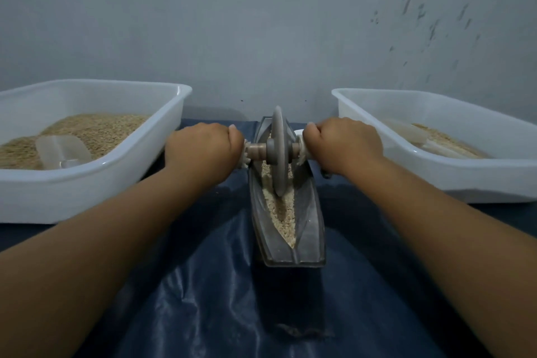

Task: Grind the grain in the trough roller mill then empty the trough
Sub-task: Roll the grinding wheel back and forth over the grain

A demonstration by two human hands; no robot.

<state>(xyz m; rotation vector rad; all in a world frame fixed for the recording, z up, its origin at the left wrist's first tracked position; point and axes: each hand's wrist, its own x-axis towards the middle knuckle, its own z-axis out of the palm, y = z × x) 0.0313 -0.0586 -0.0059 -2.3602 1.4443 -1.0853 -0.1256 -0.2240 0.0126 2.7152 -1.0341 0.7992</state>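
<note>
Both forearms reach from the lower corners of the frame toward its middle. The left hand (203, 148) and the right hand (343, 144) are fisted, knuckles up, fingers curled round the axle (257, 151) ends.

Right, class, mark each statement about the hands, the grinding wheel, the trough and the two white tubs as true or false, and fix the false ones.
1. Both the left hand and the right hand grip the axle of the grinding wheel. True.
2. The trough is empty. False: grain lies in it.
3. The left tub holds a clear scoop. True.
4. The wheel lies flat on the blue sheet. False: it stands upright in the trough.
5. The right tub holds more grain. False: the left holds more.
</note>
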